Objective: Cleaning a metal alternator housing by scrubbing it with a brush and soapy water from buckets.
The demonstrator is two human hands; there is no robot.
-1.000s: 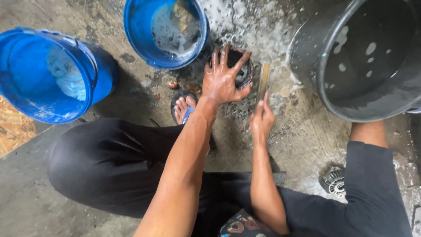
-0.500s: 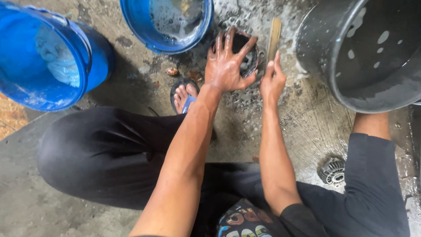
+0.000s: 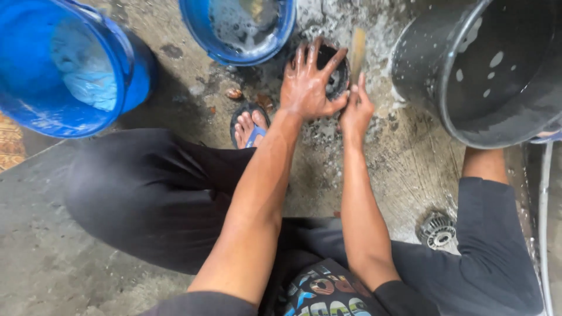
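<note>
A large blue plastic bucket (image 3: 64, 64) stands far left. On the wet concrete floor (image 3: 410, 187), the left hand (image 3: 307, 85) presses splayed on a dark round metal part (image 3: 335, 75); the right hand (image 3: 355, 108) grips a wooden-handled brush (image 3: 356, 50) beside a big grey pot (image 3: 492, 70).

Hands hemmed on three sides: blue basin (image 3: 237, 35) just above, big grey pot (image 3: 486, 76) close right, sandalled foot (image 3: 249, 126) just left-below. Blue bucket (image 3: 64, 64) well apart left. Open wet floor (image 3: 404, 175) below-right toward drain cover (image 3: 437, 229).
</note>
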